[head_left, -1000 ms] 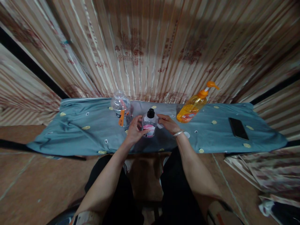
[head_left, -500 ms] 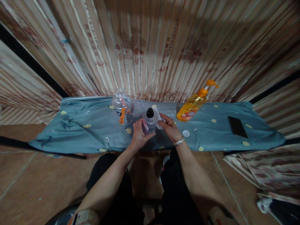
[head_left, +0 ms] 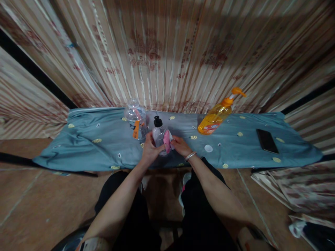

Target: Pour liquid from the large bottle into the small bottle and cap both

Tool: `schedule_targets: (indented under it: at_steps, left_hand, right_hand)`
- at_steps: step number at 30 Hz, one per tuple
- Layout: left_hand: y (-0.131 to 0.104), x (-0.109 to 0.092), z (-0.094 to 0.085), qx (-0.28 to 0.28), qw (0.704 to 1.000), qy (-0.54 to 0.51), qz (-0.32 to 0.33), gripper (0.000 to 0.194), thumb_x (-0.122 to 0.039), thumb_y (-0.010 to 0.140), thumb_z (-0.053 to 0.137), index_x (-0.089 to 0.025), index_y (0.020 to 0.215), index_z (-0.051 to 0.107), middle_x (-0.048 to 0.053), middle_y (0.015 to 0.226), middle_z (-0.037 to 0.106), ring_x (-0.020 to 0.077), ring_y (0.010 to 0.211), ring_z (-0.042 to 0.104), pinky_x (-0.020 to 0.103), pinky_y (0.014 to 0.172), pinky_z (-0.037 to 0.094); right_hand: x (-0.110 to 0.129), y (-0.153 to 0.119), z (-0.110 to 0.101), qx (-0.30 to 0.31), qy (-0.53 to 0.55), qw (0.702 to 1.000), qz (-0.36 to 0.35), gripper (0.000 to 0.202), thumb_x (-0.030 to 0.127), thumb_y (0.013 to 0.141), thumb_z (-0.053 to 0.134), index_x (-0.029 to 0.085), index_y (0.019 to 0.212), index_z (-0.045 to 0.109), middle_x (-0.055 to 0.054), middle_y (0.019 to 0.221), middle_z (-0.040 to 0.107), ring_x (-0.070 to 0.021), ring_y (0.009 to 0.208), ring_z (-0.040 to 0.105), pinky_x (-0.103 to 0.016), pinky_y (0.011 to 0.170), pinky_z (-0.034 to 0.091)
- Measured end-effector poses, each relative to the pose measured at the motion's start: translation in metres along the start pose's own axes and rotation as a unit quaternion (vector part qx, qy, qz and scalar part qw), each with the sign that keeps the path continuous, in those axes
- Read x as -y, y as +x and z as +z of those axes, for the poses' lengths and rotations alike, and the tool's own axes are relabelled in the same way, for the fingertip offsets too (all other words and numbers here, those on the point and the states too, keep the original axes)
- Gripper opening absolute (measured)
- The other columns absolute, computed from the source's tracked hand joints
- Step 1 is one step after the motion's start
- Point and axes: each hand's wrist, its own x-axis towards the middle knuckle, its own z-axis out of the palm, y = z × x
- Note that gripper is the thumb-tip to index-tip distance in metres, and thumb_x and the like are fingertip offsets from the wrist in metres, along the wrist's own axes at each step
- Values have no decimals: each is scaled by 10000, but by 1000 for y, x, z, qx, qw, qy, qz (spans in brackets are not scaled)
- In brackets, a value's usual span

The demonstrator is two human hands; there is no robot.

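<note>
My left hand (head_left: 151, 150) is wrapped round a small clear bottle (head_left: 157, 136) with a black cap, tilted slightly at the front of the cloth-covered table. On the bottle's right side is a pink-and-white label (head_left: 167, 140), standing partly away from the plastic. The fingers of my right hand (head_left: 181, 145) pinch the label's loose white edge. Behind my left hand stands a larger clear plastic bottle (head_left: 136, 120), uncapped, with an orange and black label. A small white round lid (head_left: 208, 148) lies to the right of my right hand.
An orange pump bottle (head_left: 213, 118) of yellow-orange liquid leans in view at the back right. A dark phone (head_left: 267, 141) lies farther right on the blue-green cloth (head_left: 86, 146). Pleated patterned curtains (head_left: 162, 52) hang behind the table.
The small bottle has shifted left and turned, bringing the label's pink face to the right. My right hand has moved left with the label's edge between its fingers.
</note>
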Motion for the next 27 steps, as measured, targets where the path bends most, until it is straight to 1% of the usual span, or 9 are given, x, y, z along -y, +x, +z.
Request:
schedule_targets:
  at_steps: [4,7,10,14,16,18,21,24,27]
  left_hand:
    - [0,1,-2,35,997,-55,-27,630,-399,566,838,-204,1071,517,37,976,656,208,891,658,371,837,536]
    - [0,0,-2,55,995,-77,-21,587,-352,553,840,-210,1047,555,29,974,683,204,910,665,358,856,529]
    - [1,-1,-3,75,992,-103,-18,579,-304,536,850,-212,1042,584,38,1027,704,216,979,664,372,915,517]
    - [4,-1,-8,117,987,-109,-19,564,-300,554,847,-207,1058,613,66,1118,690,246,1089,635,414,993,489]
    - [6,-1,-14,99,993,-68,-20,562,-291,550,850,-202,1065,643,78,1161,661,263,1145,604,431,1024,469]
    - [8,-2,-20,58,998,-15,-15,591,-271,533,855,-207,1087,661,82,1192,624,268,1155,584,434,1012,476]
    - [9,-3,-27,9,1000,29,-4,625,-254,555,831,-220,1147,633,63,1116,624,224,1011,613,408,901,532]
    - [7,-3,-27,-5,999,31,7,499,-268,646,760,-220,1117,603,42,1014,645,196,923,625,383,837,556]
    - [0,0,-17,-5,999,30,42,458,-276,702,697,-218,1140,578,75,1121,626,226,1040,617,416,915,544]
  right_hand:
    - [7,-13,-5,-9,22,1000,-18,161,238,700,468,203,731,622,43,626,541,-129,615,463,-243,582,364]
    - [19,-16,-11,-42,108,992,-47,260,296,703,508,212,883,677,18,753,634,-139,651,495,-247,599,402]
    - [30,-13,-19,-63,176,981,-47,303,342,675,553,219,914,693,2,815,679,-149,685,524,-244,611,421]
    - [31,-3,-26,-3,199,980,-25,258,332,660,579,204,849,699,11,734,671,-133,633,512,-235,583,410]
    - [28,1,-26,22,175,984,-17,204,318,665,592,194,792,692,30,656,638,-118,580,477,-231,550,385]
    - [24,3,-24,20,139,990,-16,174,313,677,591,192,761,684,48,596,598,-111,545,443,-226,519,353]
    - [21,-3,-23,3,107,994,-36,183,312,688,569,200,772,688,50,587,579,-121,548,441,-231,510,338]
    - [26,-15,-21,-14,103,992,-64,229,316,699,554,203,827,707,27,701,635,-145,629,506,-254,580,405]
    - [38,-26,-19,-59,97,988,-105,321,304,738,533,220,986,719,9,865,691,-177,765,580,-292,718,475]
